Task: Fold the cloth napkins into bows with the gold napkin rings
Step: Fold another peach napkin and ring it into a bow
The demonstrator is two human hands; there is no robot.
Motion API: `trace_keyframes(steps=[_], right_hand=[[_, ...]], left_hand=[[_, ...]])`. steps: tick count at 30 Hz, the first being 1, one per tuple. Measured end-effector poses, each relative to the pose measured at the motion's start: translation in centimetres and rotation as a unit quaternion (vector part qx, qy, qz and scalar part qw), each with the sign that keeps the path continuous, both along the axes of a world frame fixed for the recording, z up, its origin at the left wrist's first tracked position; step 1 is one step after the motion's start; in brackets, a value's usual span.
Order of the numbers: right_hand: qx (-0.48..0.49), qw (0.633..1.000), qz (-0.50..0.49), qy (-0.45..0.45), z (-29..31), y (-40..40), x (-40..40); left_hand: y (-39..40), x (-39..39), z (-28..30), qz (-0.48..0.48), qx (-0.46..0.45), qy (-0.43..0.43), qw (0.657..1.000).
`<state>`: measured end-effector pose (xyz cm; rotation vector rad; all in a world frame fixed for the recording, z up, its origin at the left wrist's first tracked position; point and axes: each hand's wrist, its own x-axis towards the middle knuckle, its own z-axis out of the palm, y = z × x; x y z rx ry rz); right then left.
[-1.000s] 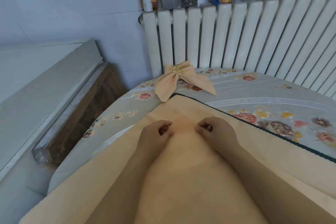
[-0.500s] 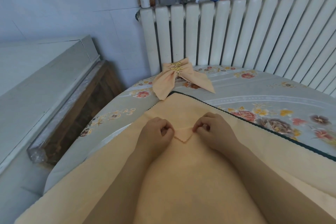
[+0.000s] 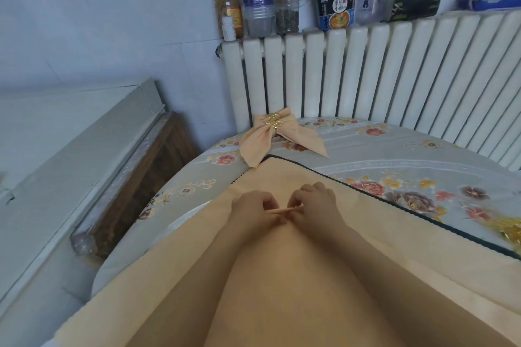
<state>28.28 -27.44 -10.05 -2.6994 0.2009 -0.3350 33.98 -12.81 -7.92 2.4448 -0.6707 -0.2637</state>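
Observation:
A peach cloth napkin (image 3: 287, 276) lies between my forearms on a larger peach mat (image 3: 174, 256). My left hand (image 3: 253, 210) and my right hand (image 3: 315, 203) sit close together at its far end, each pinching the thin folded edge of the napkin (image 3: 286, 210), which stretches taut between them. A finished peach bow napkin (image 3: 275, 139) with a gold napkin ring (image 3: 274, 120) lies beyond the mat near the radiator. More gold napkin rings (image 3: 507, 229) glint at the right edge.
The table carries a grey floral tablecloth (image 3: 394, 166). A white radiator (image 3: 366, 79) stands behind it, topped with jars, bottles and a noodle cup (image 3: 335, 10). A white cabinet (image 3: 56, 149) stands to the left.
The napkin's pointed tip seen between my hands has been gathered into a thin flat fold. My hands have moved closer together. The camera view has tilted up.

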Motion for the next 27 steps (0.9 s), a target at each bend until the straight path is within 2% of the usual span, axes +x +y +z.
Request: trace_keyframes(steps=[3,6,10,14,19,20,23,27], right_hand=[[0.004,0.997,0.016,-0.071,0.4,0.0,-1.2],[-0.034,0.994,0.057,-0.092,0.6,-0.4,-2.6],[0.03,0.996,0.087,-0.017,0.5,-1.0,-4.0],[0.074,0.993,0.091,0.012,0.3,-1.0,-4.7],[0.155,0.983,0.062,0.078,1.3,-1.3,-4.5],[0.125,0.987,0.056,0.081,1.4,-1.2,-4.3],[-0.05,0.994,0.052,0.082,1.4,-0.6,-3.8],[-0.033,0.989,0.038,0.141,1.6,-0.4,-3.3]], left_hand=[[0.3,-0.9,-0.1,-0.022,0.019,-0.075,0.997],[1.2,-2.3,-0.6,-0.047,0.016,-0.147,0.988],[2.4,-3.4,-1.4,-0.065,0.0,-0.122,0.99],[2.9,-4.2,-1.5,-0.08,0.007,-0.089,0.993],[2.7,-4.4,-1.5,-0.008,-0.049,-0.057,0.997],[2.7,-4.4,-1.5,0.0,-0.055,-0.05,0.997],[2.4,-4.1,-1.5,0.014,-0.059,-0.028,0.998],[1.9,-3.4,-0.9,0.016,0.018,-0.032,0.999]])
